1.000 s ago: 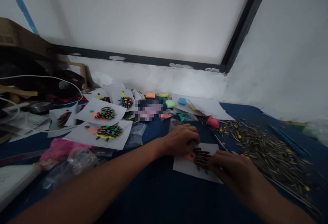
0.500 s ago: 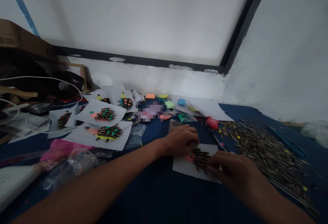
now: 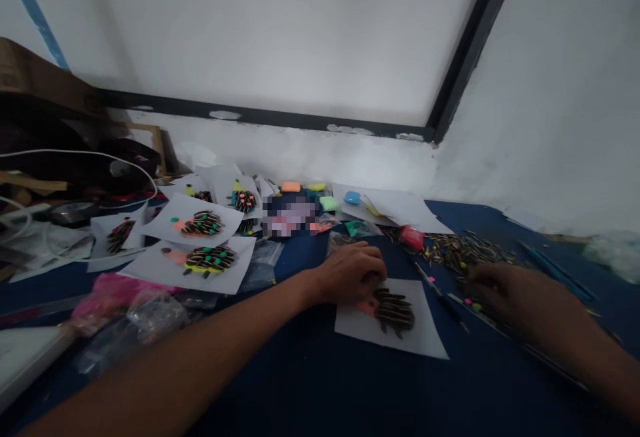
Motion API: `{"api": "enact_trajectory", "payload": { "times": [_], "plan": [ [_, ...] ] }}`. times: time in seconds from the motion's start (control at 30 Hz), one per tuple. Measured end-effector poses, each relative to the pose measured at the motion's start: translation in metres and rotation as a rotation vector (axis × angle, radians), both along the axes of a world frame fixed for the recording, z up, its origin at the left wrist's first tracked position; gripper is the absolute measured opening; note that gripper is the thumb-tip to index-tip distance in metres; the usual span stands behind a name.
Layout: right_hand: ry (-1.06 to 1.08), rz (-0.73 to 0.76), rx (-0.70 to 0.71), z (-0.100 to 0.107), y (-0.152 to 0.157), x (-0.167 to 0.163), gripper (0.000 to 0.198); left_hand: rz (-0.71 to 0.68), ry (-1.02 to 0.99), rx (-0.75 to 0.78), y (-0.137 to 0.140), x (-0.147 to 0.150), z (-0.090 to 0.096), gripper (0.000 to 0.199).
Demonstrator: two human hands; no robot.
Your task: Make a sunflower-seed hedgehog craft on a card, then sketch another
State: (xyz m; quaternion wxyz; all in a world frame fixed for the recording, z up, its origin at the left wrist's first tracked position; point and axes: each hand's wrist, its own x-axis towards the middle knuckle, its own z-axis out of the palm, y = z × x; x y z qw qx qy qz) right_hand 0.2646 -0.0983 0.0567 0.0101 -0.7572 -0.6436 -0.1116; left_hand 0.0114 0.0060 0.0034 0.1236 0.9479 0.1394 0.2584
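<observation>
A white sheet of paper [image 3: 425,330] lies on the blue table in front of me. On it is a hedgehog figure [image 3: 393,310] with a pinkish-orange face and a body of dark striped sunflower seeds. My left hand [image 3: 353,270] rests at the sheet's upper left edge, its fingers curled and their tips hidden. Off to the right, my right hand [image 3: 507,287] is over the near side of the seed pile [image 3: 463,248]. Its fingers point down and are smeared by motion, so I cannot tell whether they hold a seed.
Finished-looking hedgehog sheets [image 3: 210,267] lie at the left, near a pink plastic bag [image 3: 117,297]. Coloured clay packets, one blue [image 3: 352,198] and one red [image 3: 412,238], sit toward the wall. A pen [image 3: 445,300] lies right of my sheet.
My right hand has left the hedgehog sheet and moved right and away from me to the seed pile. My left hand stays at the sheet's edge.
</observation>
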Motion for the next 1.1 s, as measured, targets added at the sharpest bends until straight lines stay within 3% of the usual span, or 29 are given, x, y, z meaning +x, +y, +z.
{"api": "enact_trajectory", "payload": {
  "times": [0.1, 0.27, 0.53, 0.87, 1.1],
  "plan": [
    [0.034, -0.017, -0.148, -0.001, 0.001, 0.002, 0.023, -0.005, -0.005, -0.004, 0.0, 0.0, 0.0, 0.015],
    [0.02, 0.015, -0.161, -0.007, 0.005, 0.003, 0.024, -0.004, -0.003, -0.005, 0.0, 0.0, 0.0, 0.016],
    [0.019, 0.103, -0.094, -0.016, 0.008, 0.011, 0.025, 0.0, -0.011, 0.003, -0.001, 0.0, 0.0, 0.015],
    [0.118, 0.096, -0.065, -0.02, 0.012, 0.017, 0.024, 0.002, 0.006, 0.001, 0.0, 0.0, -0.001, 0.015],
    [0.038, 0.153, -0.05, -0.021, 0.017, 0.009, 0.023, 0.002, 0.008, 0.0, -0.001, 0.0, 0.0, 0.015]
  ]
}}
